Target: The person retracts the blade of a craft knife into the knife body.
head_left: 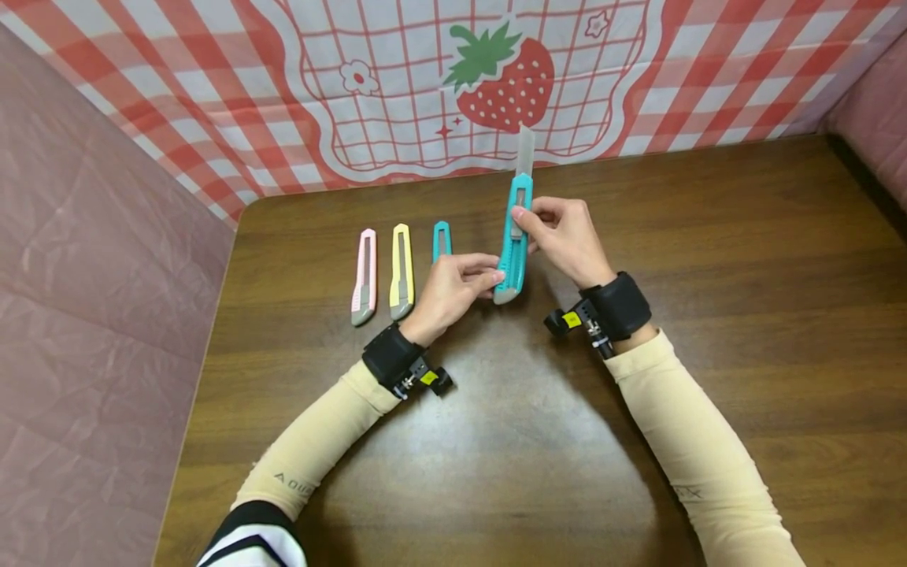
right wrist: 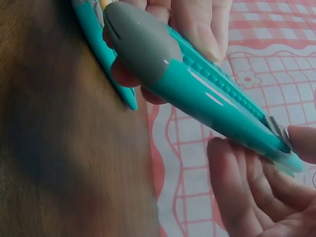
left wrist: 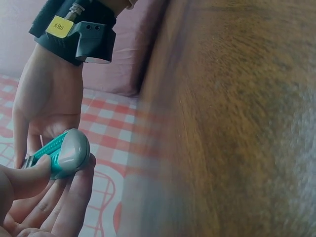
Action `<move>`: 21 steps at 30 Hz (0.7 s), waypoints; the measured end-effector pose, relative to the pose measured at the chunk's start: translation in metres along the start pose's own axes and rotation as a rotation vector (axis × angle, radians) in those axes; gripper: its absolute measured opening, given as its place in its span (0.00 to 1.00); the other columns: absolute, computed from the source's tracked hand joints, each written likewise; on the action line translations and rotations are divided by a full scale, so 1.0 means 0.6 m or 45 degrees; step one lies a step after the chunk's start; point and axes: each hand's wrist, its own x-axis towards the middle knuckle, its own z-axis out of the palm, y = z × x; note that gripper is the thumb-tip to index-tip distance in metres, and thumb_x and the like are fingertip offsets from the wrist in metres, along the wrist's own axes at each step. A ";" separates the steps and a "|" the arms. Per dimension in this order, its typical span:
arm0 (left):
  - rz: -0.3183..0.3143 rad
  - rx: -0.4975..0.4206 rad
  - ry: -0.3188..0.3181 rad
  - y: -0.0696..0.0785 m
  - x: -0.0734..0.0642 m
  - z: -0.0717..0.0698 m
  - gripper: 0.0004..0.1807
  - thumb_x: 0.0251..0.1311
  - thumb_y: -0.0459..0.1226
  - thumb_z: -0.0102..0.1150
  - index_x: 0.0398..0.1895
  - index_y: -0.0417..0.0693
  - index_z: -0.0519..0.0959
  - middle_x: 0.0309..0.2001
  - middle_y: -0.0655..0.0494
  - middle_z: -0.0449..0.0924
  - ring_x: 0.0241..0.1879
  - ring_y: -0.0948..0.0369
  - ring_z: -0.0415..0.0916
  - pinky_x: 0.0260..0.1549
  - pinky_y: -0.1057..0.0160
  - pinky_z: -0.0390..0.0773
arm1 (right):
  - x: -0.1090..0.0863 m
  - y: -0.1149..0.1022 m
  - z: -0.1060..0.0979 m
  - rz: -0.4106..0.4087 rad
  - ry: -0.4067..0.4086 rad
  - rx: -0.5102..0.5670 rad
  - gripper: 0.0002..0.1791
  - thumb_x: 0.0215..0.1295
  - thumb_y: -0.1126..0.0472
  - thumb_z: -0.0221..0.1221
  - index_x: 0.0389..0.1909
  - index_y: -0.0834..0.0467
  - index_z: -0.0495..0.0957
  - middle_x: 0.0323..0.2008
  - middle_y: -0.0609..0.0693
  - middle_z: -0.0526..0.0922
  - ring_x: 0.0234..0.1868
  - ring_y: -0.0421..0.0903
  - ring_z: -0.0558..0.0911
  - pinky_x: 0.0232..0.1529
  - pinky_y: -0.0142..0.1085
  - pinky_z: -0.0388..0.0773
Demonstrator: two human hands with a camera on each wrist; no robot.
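Note:
A teal box cutter (head_left: pixel 516 256) with a grey end cap is held up over the table, its long blade (head_left: pixel 525 150) slid out and pointing away. My left hand (head_left: pixel 453 287) pinches it near the capped end between thumb and fingers. Higher on the body, my right hand (head_left: pixel 570 240) grips it, thumb on the metal slider (right wrist: pixel 276 129). Left of it lie a pink box cutter (head_left: pixel 364 276), a yellow box cutter (head_left: pixel 401 272) and a second teal box cutter (head_left: pixel 442 236), whose lower part is hidden behind my left hand.
The brown wooden table (head_left: pixel 531 441) ends at the back against a red-and-white checked cloth (head_left: pixel 425 87) with a strawberry print. A pink cloth (head_left: pixel 85 299) hangs at the left side. Both wrists wear black camera straps.

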 end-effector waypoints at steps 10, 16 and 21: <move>0.014 -0.069 0.025 -0.005 0.003 0.001 0.13 0.58 0.26 0.57 0.46 0.27 0.75 0.38 0.33 0.81 0.34 0.52 0.80 0.36 0.49 0.84 | 0.007 0.030 0.000 -0.021 -0.040 0.031 0.17 0.66 0.54 0.55 0.31 0.65 0.79 0.22 0.59 0.80 0.16 0.52 0.78 0.15 0.34 0.82; 0.011 -0.051 0.013 -0.002 0.002 0.001 0.14 0.58 0.26 0.57 0.47 0.27 0.75 0.38 0.34 0.81 0.34 0.52 0.80 0.36 0.51 0.84 | 0.006 0.029 0.002 -0.035 0.013 -0.028 0.17 0.66 0.53 0.55 0.30 0.64 0.80 0.20 0.58 0.79 0.15 0.51 0.77 0.14 0.35 0.80; -0.004 -0.033 0.001 -0.001 -0.001 0.002 0.14 0.59 0.27 0.56 0.48 0.28 0.75 0.40 0.34 0.80 0.34 0.53 0.80 0.37 0.50 0.83 | 0.005 0.033 0.003 -0.058 0.074 -0.082 0.17 0.64 0.52 0.57 0.27 0.62 0.81 0.20 0.55 0.80 0.17 0.52 0.77 0.17 0.36 0.80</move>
